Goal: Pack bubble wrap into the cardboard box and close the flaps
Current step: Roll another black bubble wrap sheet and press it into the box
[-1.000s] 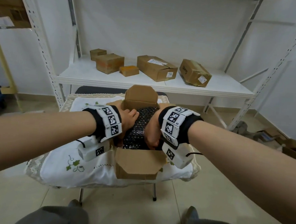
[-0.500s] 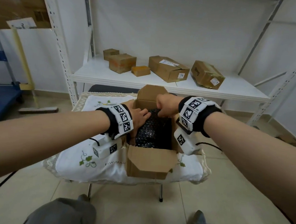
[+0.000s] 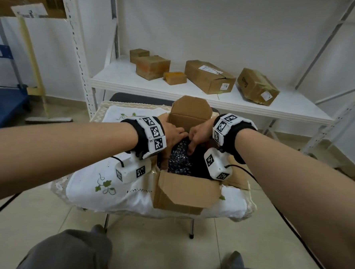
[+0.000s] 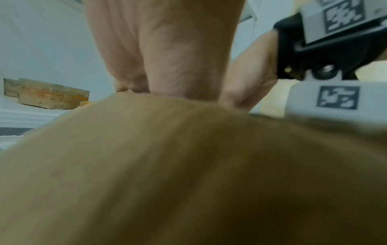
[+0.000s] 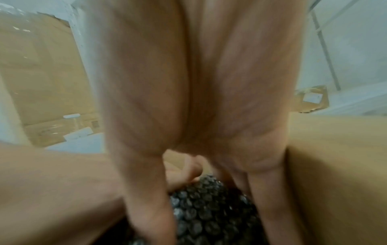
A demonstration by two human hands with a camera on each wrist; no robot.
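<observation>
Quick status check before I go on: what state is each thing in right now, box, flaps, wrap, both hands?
cardboard box: open, on the cloth-covered stand.
far flap: standing up.
near flap: folded outward, hanging down.
bubble wrap: inside the box, top exposed.
left hand: fingers straight, pressing on the wrap.
right hand: fingers bent down onto the wrap; grip cannot be told.

Blurred cardboard flap [image 4: 188,174] below hands [image 4: 167,49]

Matt cardboard box [image 3: 181,192] (glossy bubble wrap [image 3: 179,159]) on embroidered cloth [image 3: 99,179]
</observation>
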